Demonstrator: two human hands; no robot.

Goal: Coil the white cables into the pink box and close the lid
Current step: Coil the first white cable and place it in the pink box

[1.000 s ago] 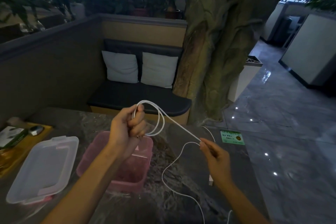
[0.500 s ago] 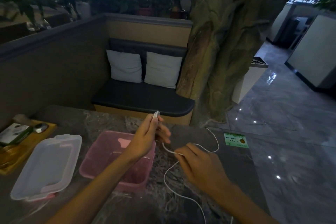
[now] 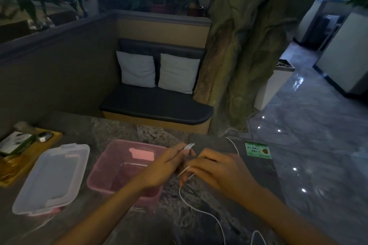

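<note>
An open pink box [image 3: 103, 173] stands on the dark marble table [image 3: 123, 129], and no cable shows inside it. Its translucent lid [image 3: 51, 177] lies upside down to the left. My left hand [image 3: 165, 167] hovers over the box's right rim and pinches a folded bundle of the white cable [image 3: 201, 209], whose end sticks up above my fingers. My right hand [image 3: 219, 171] is close beside it, fingers curled round the cable just below. The loose remainder trails down across the table toward me, and another stretch curves behind my right hand.
A wooden tray [image 3: 22, 165] with a small box and a metal object sits at the far left. A green sticker [image 3: 258, 150] marks the table's right edge, where the table drops to a glossy floor. Beyond the table are a bench with two pillows [image 3: 157, 71] and a tree trunk [image 3: 245, 45].
The wide loop held up a second ago is now gathered into a tight bundle. Both hands came down and together by the box's right rim.
</note>
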